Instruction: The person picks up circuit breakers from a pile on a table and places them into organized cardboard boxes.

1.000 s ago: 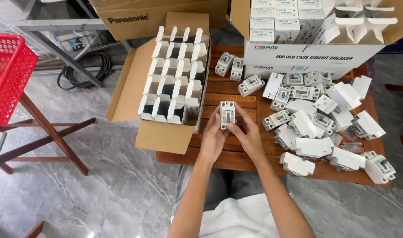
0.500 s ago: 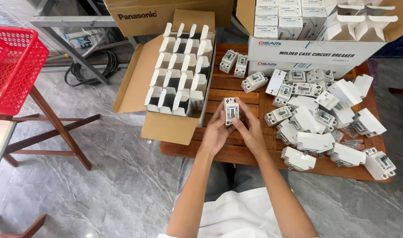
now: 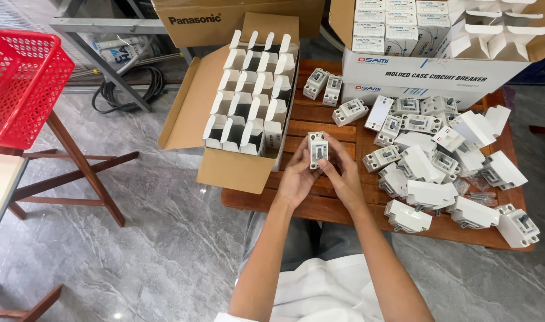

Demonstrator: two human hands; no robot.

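Just below the centre of the frame, a person's left hand (image 3: 297, 176) and right hand (image 3: 343, 174) hold a small white plastic circuit breaker (image 3: 318, 149) upright between them, above the front edge of a slatted brown wooden table (image 3: 320, 206). The fingers of both hands are curled closed around the breaker's sides, thumbs toward its face, which shows a dark toggle. To the upper left of the hands sits an open brown cardboard carton (image 3: 225, 170) filled with rows of small white open-flapped boxes (image 3: 248, 95), and to the right of the hands lies a loose heap of white breakers and folded white cartons (image 3: 439, 161). A large white printed box (image 3: 427, 77) stands at the upper right, and a red plastic basket (image 3: 22, 89) rests on a wooden stand at the far left. A grip this close is best kept on the casing's flat sides, judging by the hold, with the toggle face left uncovered and the piece kept clear of the carton's flaps.
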